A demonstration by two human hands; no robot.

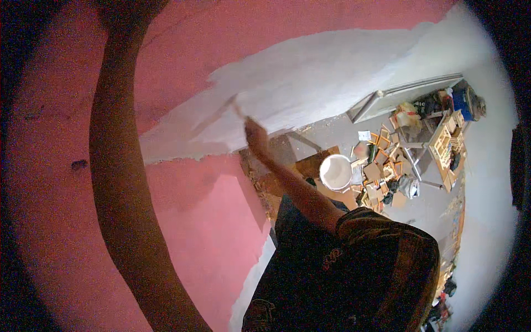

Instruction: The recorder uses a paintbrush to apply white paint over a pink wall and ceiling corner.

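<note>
In front of me is a pink wall (188,50) with a broad greyish-white coat (315,66) across it. My right hand (256,138) is closed round the handle of a wide putty knife (237,106). The knife's long, thin blade is blurred and lies against the pale coat, slanting down to the left. Up at the top left, my left hand (131,14) is raised near the pink wall, at the end of the outstretched forearm. It is dark and cut off by the picture's edge, so its fingers do not show.
On the floor to the right stands a white bucket (336,171), beside a heap of wooden pieces (381,171). Behind these, a pale panel (406,94) leans by the wall. A wooden rack (447,144) and a blue container (464,102) are farther right.
</note>
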